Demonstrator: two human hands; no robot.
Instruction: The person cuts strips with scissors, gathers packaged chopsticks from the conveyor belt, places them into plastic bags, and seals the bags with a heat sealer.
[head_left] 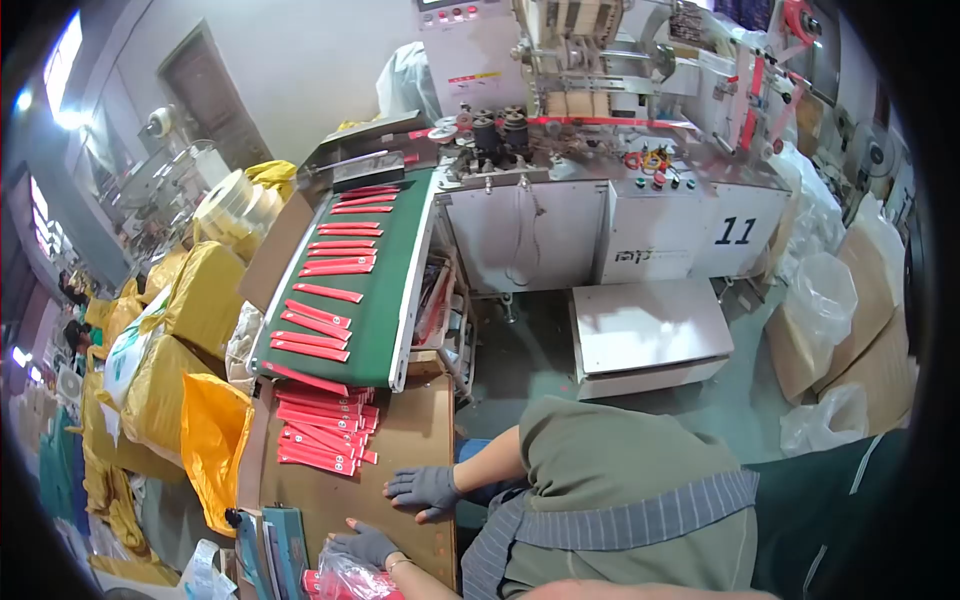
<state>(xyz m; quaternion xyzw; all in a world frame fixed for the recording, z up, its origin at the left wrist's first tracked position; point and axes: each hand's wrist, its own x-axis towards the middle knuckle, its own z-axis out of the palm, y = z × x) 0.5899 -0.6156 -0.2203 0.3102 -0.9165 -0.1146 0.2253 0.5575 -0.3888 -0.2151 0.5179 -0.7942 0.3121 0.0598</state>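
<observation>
My right hand (424, 488), in a grey fingerless glove, lies flat with fingers spread on a brown cardboard surface (410, 425). Closer to the bottom edge, my left hand (368, 545), gloved alike, is at a clear plastic bag (350, 573) with red stick packets in it. Its fingers seem curled on the bag's plastic, though they are partly covered. A heap of red stick packets (325, 425) lies on the cardboard beyond my right hand. Further red packets (330, 292) rest in a row across a green conveyor belt (385, 290).
A machine (690, 215) marked 11 stands behind the belt, with a white metal box (650, 330) on the floor before it. Yellow sacks (160, 390) crowd the left side. Blue folder-like items (285, 545) stand beside my left hand. Plastic bags and cardboard (850, 310) lean at right.
</observation>
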